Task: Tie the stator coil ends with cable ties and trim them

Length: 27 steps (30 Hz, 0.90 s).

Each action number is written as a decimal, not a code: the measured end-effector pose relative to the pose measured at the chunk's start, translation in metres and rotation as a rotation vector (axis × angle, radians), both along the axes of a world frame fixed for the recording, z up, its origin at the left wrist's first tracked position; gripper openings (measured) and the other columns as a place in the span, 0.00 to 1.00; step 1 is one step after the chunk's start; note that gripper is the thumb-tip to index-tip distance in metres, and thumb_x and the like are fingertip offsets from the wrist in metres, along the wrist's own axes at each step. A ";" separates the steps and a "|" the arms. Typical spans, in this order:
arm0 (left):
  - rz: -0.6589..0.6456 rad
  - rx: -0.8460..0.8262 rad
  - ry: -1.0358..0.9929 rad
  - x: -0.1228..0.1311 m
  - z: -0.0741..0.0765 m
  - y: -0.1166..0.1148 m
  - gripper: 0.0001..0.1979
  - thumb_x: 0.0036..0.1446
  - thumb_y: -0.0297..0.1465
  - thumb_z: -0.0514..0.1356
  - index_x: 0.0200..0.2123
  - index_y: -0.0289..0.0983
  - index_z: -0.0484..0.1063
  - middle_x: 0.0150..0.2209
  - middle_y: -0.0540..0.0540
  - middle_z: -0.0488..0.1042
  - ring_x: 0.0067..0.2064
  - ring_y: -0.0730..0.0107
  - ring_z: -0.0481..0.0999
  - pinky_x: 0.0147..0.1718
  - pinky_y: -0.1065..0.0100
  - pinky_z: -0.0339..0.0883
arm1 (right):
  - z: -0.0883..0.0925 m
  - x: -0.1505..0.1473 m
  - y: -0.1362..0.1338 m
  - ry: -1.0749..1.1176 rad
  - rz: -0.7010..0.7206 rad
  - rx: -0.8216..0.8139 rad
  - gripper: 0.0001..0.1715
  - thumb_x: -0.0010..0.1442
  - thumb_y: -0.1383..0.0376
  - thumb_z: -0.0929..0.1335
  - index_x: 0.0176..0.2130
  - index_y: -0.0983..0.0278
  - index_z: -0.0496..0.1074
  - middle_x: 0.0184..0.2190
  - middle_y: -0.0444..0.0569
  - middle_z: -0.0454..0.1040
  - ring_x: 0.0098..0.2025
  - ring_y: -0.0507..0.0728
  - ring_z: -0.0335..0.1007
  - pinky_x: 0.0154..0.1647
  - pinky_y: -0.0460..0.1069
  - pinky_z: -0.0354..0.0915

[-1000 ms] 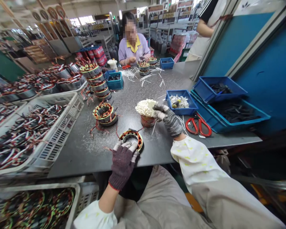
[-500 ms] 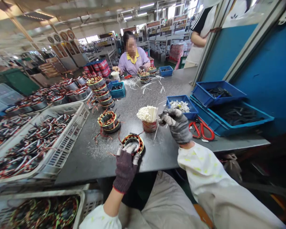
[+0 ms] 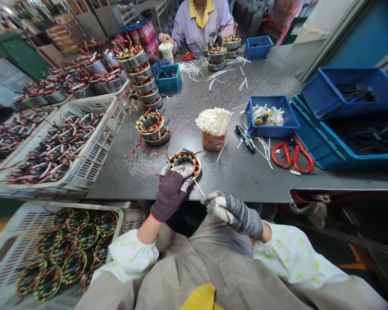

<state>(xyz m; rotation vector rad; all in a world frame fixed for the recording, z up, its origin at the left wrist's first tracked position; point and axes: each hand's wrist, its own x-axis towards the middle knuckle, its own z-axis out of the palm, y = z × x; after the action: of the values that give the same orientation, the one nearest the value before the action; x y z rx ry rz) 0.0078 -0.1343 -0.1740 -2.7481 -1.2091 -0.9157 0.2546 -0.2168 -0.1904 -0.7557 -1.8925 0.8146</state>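
A motor stator (image 3: 196, 165) wound with copper wire and red leads rests near the table's front edge. My left hand (image 3: 172, 187), in a dark knitted glove, grips its near left rim, with fingers reaching into the ring. In my grey-gloved right hand (image 3: 231, 211), a thin white cable tie (image 3: 198, 187) is pinched, its far end meeting the stator's near right side. Behind the stator, a cup (image 3: 214, 141) is packed with white ties. To its right lie a dark pen-like tool (image 3: 245, 139) and red-handled scissors (image 3: 291, 156).
Stators are stacked at back left (image 3: 145, 82); another pair (image 3: 152, 129) stands nearer. White crates (image 3: 93, 129) of stators flank the table's left. Blue bins (image 3: 273, 125) stand right. Across the table, a co-worker in a lilac jacket (image 3: 194, 30) handles stators among scattered white strips.
My right hand has moved from beside the cup down to the stator, bringing a cable tie. My left hand stays on the stator. The view has tilted downward.
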 end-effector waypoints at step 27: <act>0.139 0.053 -0.176 0.026 0.003 -0.007 0.12 0.71 0.31 0.60 0.51 0.42 0.82 0.45 0.46 0.87 0.55 0.58 0.83 0.70 0.47 0.60 | 0.015 -0.038 0.056 0.449 -0.243 -0.714 0.31 0.51 0.40 0.81 0.29 0.61 0.73 0.20 0.42 0.74 0.20 0.51 0.68 0.21 0.46 0.67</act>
<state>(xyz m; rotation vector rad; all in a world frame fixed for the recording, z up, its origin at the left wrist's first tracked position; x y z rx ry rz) 0.0341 -0.1408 -0.1712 -2.5500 -1.3602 -1.1748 0.2165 -0.1604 -0.1759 -1.0909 -1.0717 1.3889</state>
